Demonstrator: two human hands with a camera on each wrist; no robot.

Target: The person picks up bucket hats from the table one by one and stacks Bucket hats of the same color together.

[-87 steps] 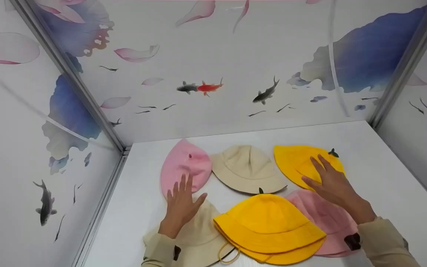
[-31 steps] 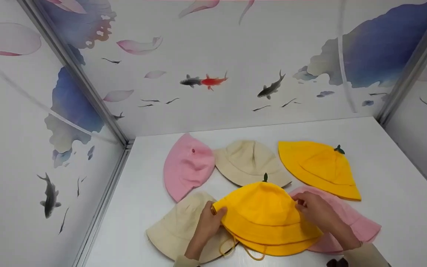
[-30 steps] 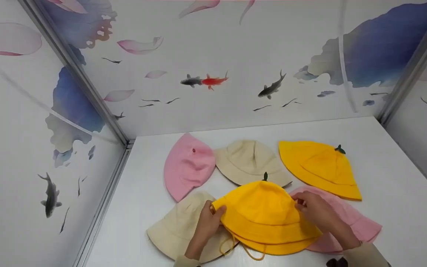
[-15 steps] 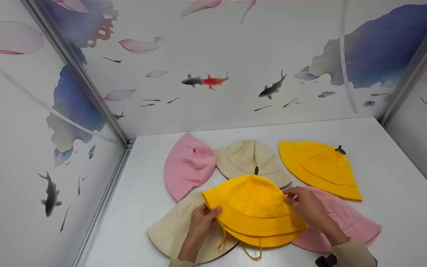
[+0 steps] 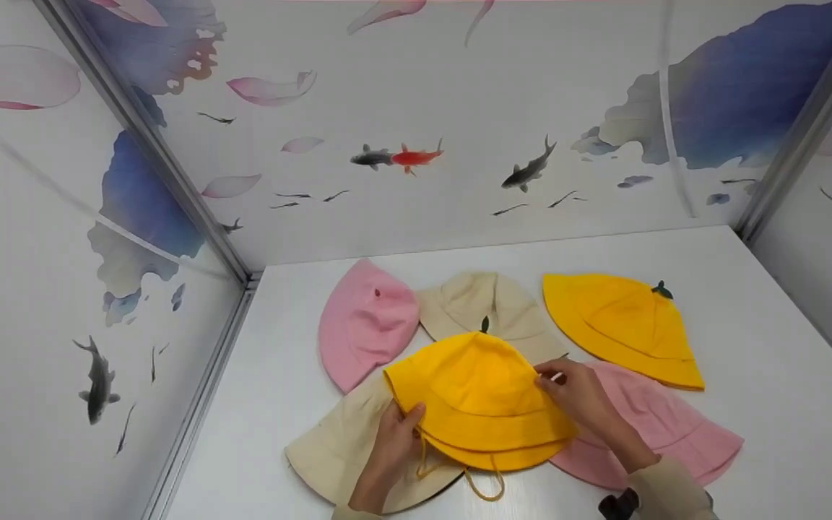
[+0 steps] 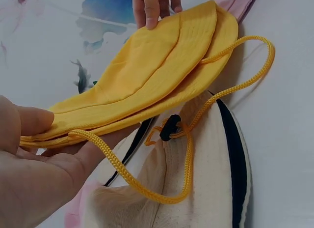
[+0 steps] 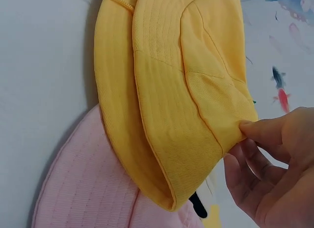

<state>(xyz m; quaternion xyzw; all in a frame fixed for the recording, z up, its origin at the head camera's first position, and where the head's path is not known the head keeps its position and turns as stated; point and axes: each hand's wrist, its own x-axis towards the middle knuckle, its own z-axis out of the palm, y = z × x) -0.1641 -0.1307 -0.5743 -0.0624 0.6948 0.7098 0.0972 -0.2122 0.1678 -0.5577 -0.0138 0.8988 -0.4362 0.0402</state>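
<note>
Both hands hold a yellow bucket hat [image 5: 481, 393] with a small green leaf on its crown, raised above the other hats. My left hand [image 5: 394, 440] pinches the left end of its brim, thumb on top and fingers beneath, as the left wrist view shows. My right hand [image 5: 578, 393] pinches the crown's right side between thumb and fingertips. A yellow cord [image 6: 184, 184] with a black toggle [image 6: 170, 128] hangs under the brim. Below lie a cream hat [image 5: 344, 440] at the left and a pink hat [image 5: 661, 419] at the right, both partly covered in the head view.
Along the back of the white table [image 5: 763, 325] lie a pink hat [image 5: 369, 325], a cream hat [image 5: 492, 303] and a second yellow hat [image 5: 618, 325]. Patterned panels [image 5: 459, 94] with fish and petals enclose the table at the back and sides.
The hands first hovered open over the hats, then took hold of the front yellow hat. It has since risen and shifted left, with its cord dangling, uncovering more of the pink hat.
</note>
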